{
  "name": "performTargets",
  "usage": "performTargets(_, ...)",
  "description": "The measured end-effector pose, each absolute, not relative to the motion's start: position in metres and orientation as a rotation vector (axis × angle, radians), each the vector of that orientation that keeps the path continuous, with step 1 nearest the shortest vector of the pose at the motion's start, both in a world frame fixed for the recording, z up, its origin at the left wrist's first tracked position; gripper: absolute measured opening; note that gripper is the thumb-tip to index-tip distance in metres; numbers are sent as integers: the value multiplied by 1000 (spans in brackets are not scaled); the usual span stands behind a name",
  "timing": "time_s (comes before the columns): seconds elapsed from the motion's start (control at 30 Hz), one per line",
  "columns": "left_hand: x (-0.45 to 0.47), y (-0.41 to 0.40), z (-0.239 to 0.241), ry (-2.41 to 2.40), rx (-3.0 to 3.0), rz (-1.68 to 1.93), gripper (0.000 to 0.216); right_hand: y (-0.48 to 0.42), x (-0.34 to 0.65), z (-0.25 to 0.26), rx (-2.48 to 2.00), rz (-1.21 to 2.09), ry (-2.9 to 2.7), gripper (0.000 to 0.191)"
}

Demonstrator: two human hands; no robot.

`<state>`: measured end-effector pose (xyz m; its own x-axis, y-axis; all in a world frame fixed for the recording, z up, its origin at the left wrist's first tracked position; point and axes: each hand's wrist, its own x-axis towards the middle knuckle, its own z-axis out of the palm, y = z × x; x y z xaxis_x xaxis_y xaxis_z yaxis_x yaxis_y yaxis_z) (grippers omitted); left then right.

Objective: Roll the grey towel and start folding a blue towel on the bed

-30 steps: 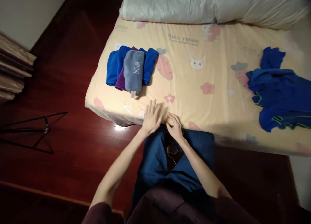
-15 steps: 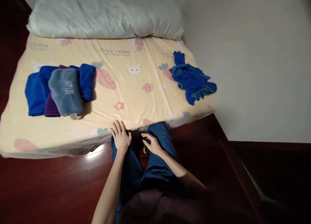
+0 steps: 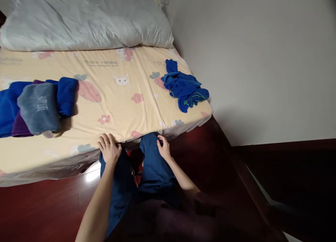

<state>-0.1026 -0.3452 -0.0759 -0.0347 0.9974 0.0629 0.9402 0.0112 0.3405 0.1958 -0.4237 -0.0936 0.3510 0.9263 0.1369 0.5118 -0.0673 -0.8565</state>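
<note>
Bedsheet [image 3: 120,102] beside pale wall [image 3: 249,67], reddish floor [image 3: 49,207] below; grip loose in left hand [image 3: 109,151], apparently also right hand [image 3: 164,149].

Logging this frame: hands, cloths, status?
Left hand open at bed edge; right hand open by knee. Folded towels left, crumpled blue cloth right. Bedding behind, touching neither.

Grey towel [image 3: 39,109]: folded, on top of L group on bed [image 3: 123,109], w/ white lettering + pale tag [image 3: 48,134] out at near edge. Purple towel [image 3: 21,127]: mostly hidden under it, lower corner showing. Blue towels [image 3: 67,96]: folded, either side of grey, part cut off at L edge of view. Blue pile [image 3: 183,86]: crumpled heap, R side of bed, thin green edging, one bit sticking out at far end, well apart from towels.
</note>
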Motion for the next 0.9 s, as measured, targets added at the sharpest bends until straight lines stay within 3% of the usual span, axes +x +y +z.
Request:
performTargets(0.23, -91, -334, -78, 2123, 2066, 422, 88, -446, 206, -82, -1873, 329, -1517, 40)
performTargets(0.47, -85, -332, -83, 2129, 2142, 437, 94, -328, 275, -54, -2249, 95, -1395, 51)
performTargets(0.67, -88, -331, -86, 2112, 2131, 437, 96, -261, 350, -30, -2527, 399, -917, 46)
performTargets(0.9, -89, -330, -88, 2067, 2075, 550, 96, -256, 358, 17, -2190, 487, -984, 46)
